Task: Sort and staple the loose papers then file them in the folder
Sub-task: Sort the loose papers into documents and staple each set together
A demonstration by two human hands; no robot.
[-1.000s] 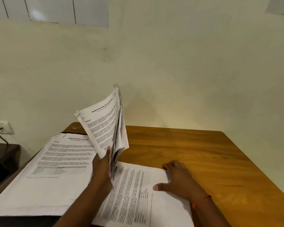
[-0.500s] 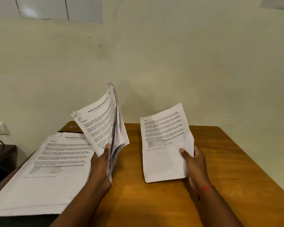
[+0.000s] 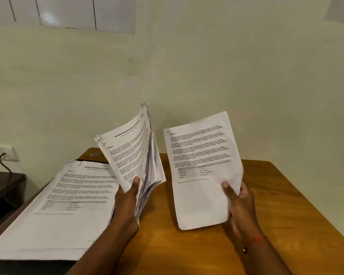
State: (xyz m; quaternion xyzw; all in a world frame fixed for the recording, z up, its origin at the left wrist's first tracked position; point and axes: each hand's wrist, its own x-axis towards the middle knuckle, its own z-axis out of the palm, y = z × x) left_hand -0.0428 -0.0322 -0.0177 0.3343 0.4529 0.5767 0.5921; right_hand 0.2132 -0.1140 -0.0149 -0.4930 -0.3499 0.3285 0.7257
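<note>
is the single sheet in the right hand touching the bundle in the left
Apart. The head view shows bare wall and table between the single sheet and the bundle.

Left hand [image 3: 127, 201] grips a thick sheaf of papers [image 3: 135, 153] at frame centre, raised off the wooden table [image 3: 276, 211]. Right hand [image 3: 239, 203] holds a single sheet [image 3: 201, 175] upright just right of it, thumb on front. A flat paper stack [image 3: 64, 205] lies at lower left.

The flat white printed paper stack [image 3: 54, 205] at eight o'clock runs off the left edge, its body text blurred; the black cable [image 3: 5, 165] at nine o'clock is cut off.
</note>
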